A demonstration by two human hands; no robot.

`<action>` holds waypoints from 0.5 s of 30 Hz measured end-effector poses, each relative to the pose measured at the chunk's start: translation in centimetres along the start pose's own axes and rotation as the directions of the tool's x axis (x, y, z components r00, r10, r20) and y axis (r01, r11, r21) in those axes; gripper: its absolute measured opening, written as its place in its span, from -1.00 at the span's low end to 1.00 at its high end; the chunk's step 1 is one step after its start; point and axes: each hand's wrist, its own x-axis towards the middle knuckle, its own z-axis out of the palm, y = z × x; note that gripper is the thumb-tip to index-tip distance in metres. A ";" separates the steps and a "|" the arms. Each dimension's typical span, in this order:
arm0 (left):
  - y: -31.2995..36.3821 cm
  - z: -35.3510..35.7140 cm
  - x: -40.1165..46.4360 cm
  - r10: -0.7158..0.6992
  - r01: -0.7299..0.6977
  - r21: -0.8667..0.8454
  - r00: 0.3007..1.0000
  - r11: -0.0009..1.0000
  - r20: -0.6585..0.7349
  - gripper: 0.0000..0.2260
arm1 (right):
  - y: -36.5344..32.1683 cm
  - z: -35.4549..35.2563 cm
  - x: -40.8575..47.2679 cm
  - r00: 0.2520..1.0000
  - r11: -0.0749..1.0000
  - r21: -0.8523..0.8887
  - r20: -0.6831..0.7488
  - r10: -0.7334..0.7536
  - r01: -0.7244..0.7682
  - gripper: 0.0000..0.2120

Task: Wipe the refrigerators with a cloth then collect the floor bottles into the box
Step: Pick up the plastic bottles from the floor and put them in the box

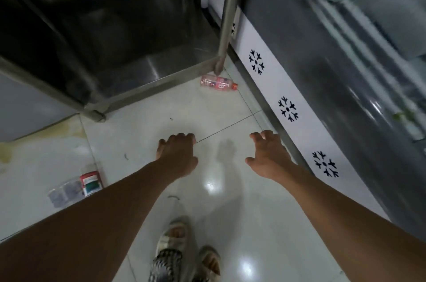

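Both my left hand (178, 154) and right hand (268, 157) hang empty, fingers spread, above glossy tile floor (230, 201); pink bottle (217, 83) lies by the steel table leg (227, 16)

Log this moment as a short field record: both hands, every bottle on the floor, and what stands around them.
left hand: empty, fingers curled, stretched out over the floor
right hand: empty, fingers spread
pink bottle: lying on its side by the metal table leg
clear bottle: red-green label, lying on the floor, left of the left arm
refrigerator: right side, white snowflake strip along its base
box: not in view
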 end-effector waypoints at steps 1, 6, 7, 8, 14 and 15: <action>0.3 -0.3 1.0 -0.009 0.009 -0.004 1.000 1.000 -0.001 -0.60 | 0.3 -0.4 1.0 1.000 1.000 -0.020 -0.008 -0.016 0.016 -0.40; -0.1 -1.5 6.5 -0.105 0.104 -0.070 0.994 0.992 -0.019 -0.61 | 0.6 -2.0 7.5 0.996 0.993 -0.088 0.009 -0.085 0.085 -0.42; -0.3 -1.5 7.8 -0.121 0.119 -0.084 0.992 0.989 -0.019 -0.60 | 0.7 -2.2 9.1 0.996 0.993 -0.082 0.020 -0.089 0.090 -0.41; -0.5 -1.4 9.1 -0.136 0.133 -0.098 0.991 0.986 -0.017 -0.60 | 0.8 -2.4 10.8 0.995 0.992 -0.083 0.026 -0.095 0.097 -0.41; -1.4 0.8 17.0 -0.202 0.204 -0.143 0.979 0.969 0.028 -0.62 | 1.9 -2.4 21.5 0.995 0.991 -0.096 0.046 -0.090 0.094 -0.45; -1.6 1.5 18.1 -0.210 0.215 -0.127 0.976 0.968 0.049 -0.63 | 1.9 -2.2 23.1 0.994 0.990 -0.098 0.056 -0.094 0.100 -0.45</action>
